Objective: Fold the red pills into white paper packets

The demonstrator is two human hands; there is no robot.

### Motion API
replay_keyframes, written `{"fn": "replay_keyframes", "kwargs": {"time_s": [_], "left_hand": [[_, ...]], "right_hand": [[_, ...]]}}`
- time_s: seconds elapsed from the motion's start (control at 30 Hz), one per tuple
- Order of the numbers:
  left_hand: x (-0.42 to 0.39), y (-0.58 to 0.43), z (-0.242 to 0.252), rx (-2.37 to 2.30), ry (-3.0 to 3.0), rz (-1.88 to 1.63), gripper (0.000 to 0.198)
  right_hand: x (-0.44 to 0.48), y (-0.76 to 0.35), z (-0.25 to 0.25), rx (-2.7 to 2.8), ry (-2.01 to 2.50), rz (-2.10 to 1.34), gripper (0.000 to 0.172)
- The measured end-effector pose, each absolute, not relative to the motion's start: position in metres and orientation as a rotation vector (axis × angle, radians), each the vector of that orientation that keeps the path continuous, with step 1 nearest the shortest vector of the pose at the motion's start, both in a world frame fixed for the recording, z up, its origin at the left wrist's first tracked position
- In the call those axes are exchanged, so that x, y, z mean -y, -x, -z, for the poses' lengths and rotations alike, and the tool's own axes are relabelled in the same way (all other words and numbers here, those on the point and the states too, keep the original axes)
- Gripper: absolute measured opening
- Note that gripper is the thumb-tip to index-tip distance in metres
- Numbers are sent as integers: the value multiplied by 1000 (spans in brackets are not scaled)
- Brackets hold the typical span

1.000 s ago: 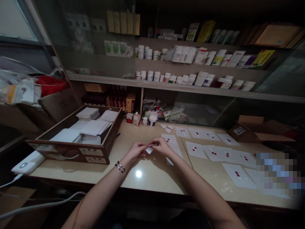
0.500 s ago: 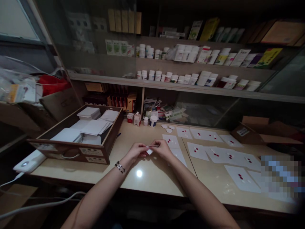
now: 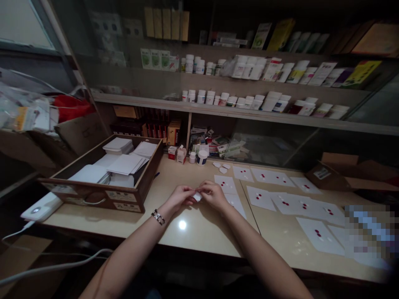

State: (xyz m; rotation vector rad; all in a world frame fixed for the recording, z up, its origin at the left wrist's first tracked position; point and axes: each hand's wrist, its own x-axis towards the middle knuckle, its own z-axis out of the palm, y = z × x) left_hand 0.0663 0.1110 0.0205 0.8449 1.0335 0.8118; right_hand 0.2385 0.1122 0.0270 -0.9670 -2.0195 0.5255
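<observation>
My left hand (image 3: 179,197) and my right hand (image 3: 213,196) meet above the middle of the table, their fingertips pinching a small white paper piece (image 3: 197,197) between them. The fingers hide most of it. Just beyond my right hand lies a white sheet with red spots (image 3: 226,184). Several more spotted sheets (image 3: 260,198) are spread to the right. A few small white paper scraps (image 3: 220,167) lie farther ahead.
A wooden drawer (image 3: 93,195) holding stacks of white paper stands on the table's left. A white jar (image 3: 202,158) and small boxes stand at the back, below shelves of white bottles (image 3: 237,101). A cardboard box (image 3: 330,174) sits at the right. The cream table (image 3: 199,232) ends near me.
My hands have drawn closer around the white piece. The thin bright strip near my right fingers no longer shows. The whole scene has shifted slightly rightward in the view.
</observation>
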Motion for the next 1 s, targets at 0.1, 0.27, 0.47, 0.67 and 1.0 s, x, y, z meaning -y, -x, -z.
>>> {"fn": "replay_keyframes", "kwargs": {"time_s": [0.1,0.27,0.47,0.67,1.0], "left_hand": [[-110,-67,-20,-1039,-859,-823,18],[-111,-66,-20,-1038,-802,-840,14],[-113,-63,-19,-938,-748,-800,8],[-112,-60,-22,-843,-767,-774,8],[-115,-63,-20,-942,-761,-905,18]], "right_hand": [[-109,-237,-25,2076,948,-389,24],[-107,-235,-24,2230,920,-129,25],[-105,-241,-30,2249,904,-257,22],[-100,-243,-37,2158,905,-541,22],[-104,-244,-32,1898,1004,-798,21]]}}
